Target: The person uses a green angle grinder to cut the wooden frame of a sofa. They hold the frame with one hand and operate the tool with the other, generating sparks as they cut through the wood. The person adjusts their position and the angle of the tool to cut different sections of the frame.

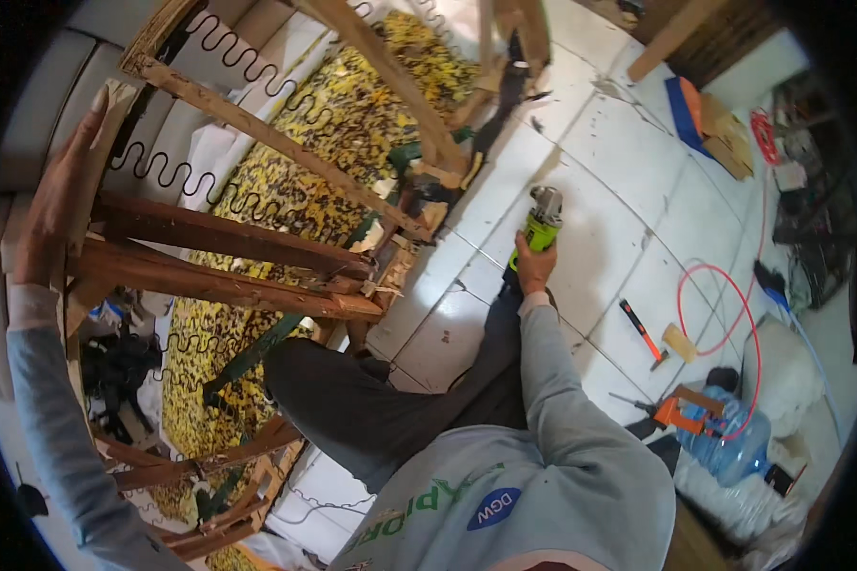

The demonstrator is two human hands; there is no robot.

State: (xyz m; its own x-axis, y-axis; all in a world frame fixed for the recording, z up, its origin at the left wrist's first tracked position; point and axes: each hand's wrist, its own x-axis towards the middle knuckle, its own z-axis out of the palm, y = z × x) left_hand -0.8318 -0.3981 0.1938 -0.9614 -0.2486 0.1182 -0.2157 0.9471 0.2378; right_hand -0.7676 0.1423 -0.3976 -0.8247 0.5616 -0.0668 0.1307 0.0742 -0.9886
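My right hand (535, 266) is wrapped around the body of a green angle grinder (544, 231). The grinder's metal head points away from me, over the white tiled floor. On the left, my left hand (49, 214) lies along the outer rail of a bare wooden furniture frame (233, 274), fingers stretched out against the wood. Zigzag springs (162, 173) run across the frame. Behind them shows yellow and dark speckled foam (305, 171). Torn strips and splintered wood mark the frame's near corner. My bent leg is beside the frame.
To the right, a hammer (643, 333) lies on the tiles (600, 205). Near it are a red air hose (758, 366), an orange tool (681, 411) and a large blue water bottle (738, 438). A blue and orange box (700, 119) stands farther back. Dark clutter lines the right wall.
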